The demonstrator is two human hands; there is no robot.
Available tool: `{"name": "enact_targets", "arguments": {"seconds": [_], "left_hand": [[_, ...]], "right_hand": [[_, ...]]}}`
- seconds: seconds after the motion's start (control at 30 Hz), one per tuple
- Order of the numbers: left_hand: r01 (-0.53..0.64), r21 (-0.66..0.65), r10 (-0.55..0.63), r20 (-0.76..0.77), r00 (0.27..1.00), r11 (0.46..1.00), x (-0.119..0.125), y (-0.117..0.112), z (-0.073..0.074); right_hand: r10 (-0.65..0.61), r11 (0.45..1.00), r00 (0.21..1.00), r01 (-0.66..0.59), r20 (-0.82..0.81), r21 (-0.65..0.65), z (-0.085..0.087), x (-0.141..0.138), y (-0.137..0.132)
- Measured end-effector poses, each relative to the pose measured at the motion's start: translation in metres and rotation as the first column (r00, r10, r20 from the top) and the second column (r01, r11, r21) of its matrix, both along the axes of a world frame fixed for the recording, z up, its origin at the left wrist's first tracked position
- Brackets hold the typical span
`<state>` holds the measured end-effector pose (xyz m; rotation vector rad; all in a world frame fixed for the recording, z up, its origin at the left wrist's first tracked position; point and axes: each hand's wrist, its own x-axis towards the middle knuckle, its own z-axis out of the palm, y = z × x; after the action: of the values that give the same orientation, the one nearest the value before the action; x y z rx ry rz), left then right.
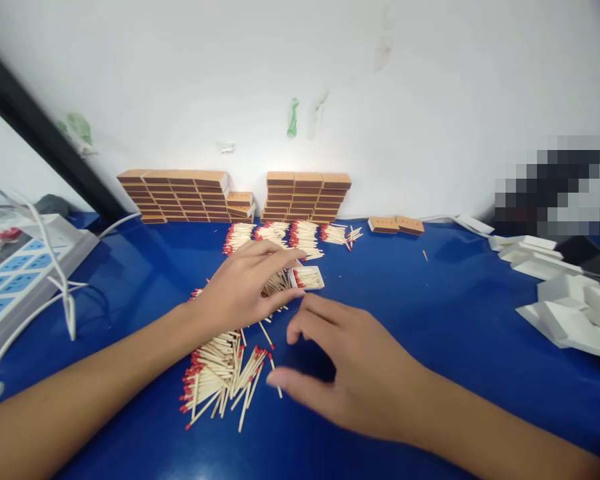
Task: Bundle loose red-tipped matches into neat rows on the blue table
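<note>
My left hand (250, 283) reaches over loose red-tipped matches, its thumb and index finger on either side of a small white matchbox tray (310, 277). Matches lie inside that tray, and its left end is partly hidden by the hand. Nearer to me, my right hand (353, 363) is held with fingers curled and thumb apart, nothing between them. A loose pile of matches (215, 373) spreads to its left, with a single match (276, 377) close to the thumb tip. Behind the left hand, bundles of matches (304, 237) lie in a row.
Stacked brown matchboxes (180, 197) stand by the wall, with a second stack (305, 198) beside them. Two matchboxes (397, 225) lie to the right. White empty trays (575, 313) are heaped at far right. A power strip (25, 273) with white cables occupies the left.
</note>
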<state>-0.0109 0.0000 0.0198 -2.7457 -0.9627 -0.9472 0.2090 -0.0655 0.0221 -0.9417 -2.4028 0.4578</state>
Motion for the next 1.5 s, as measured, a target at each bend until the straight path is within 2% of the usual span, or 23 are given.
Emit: {"name": "enact_targets", "arguments": {"seconds": [0.17,0.27,0.37,0.5,0.63,0.77,0.83,0.9,0.97,1.03,1.07,1.23,1.5], "left_hand": [[0.009,0.039,-0.009,-0.003,1.0,0.999,0.001,0.0,-0.001],[0.003,0.03,-0.003,-0.007,1.0,1.0,0.0,0.0,0.0],[-0.015,0.028,0.015,-0.005,1.0,1.0,0.0,0.0,0.0],[-0.01,0.031,0.01,0.002,1.0,0.999,0.0,-0.002,0.0],[0.0,0.019,0.0,0.012,1.0,1.0,0.0,-0.001,0.0],[-0.005,0.023,0.005,0.003,1.0,1.0,-0.003,0.001,0.001],[-0.021,0.01,0.021,-0.007,1.0,1.0,-0.004,0.002,0.001],[-0.031,0.001,0.031,-0.009,0.999,1.0,-0.004,0.002,0.001],[-0.029,0.014,0.029,-0.011,1.0,0.999,-0.004,0.001,0.0],[-0.02,0.046,0.02,-0.003,1.0,0.999,-0.003,0.0,0.0],[-0.014,0.058,0.014,0.003,1.0,0.998,-0.002,0.0,0.0],[-0.015,0.047,0.016,-0.01,1.0,0.999,-0.001,-0.001,0.0],[-0.037,0.042,0.037,-0.007,0.999,0.998,-0.003,0.001,0.002]], "right_hand": [[-0.059,0.998,0.994,0.057,0.092,0.029,-0.008,-0.013,-0.013],[0.079,0.994,0.985,-0.089,0.154,0.063,-0.006,-0.012,-0.01],[0.251,0.956,0.941,-0.278,0.228,0.094,-0.004,-0.011,-0.008],[0.277,0.938,0.922,-0.32,0.272,0.13,-0.01,-0.01,-0.005],[0.245,0.957,0.938,-0.275,0.245,0.093,-0.011,0.0,0.008],[0.24,0.971,0.951,-0.234,0.197,-0.051,-0.003,0.015,0.023],[0.207,0.978,0.968,-0.201,0.145,-0.058,0.0,0.019,0.028],[0.117,0.993,0.987,-0.113,0.113,-0.042,0.002,0.018,0.027],[-0.056,0.997,0.992,0.062,0.117,-0.047,0.002,0.013,0.022],[-0.229,0.968,0.96,0.242,0.161,-0.065,0.002,0.007,0.015],[-0.266,0.957,0.945,0.283,0.191,-0.069,0.002,0.005,0.012],[-0.24,0.957,0.94,0.271,0.242,-0.107,0.0,0.004,0.011],[-0.166,0.94,0.945,0.238,0.283,-0.244,0.009,0.02,0.04]]}}
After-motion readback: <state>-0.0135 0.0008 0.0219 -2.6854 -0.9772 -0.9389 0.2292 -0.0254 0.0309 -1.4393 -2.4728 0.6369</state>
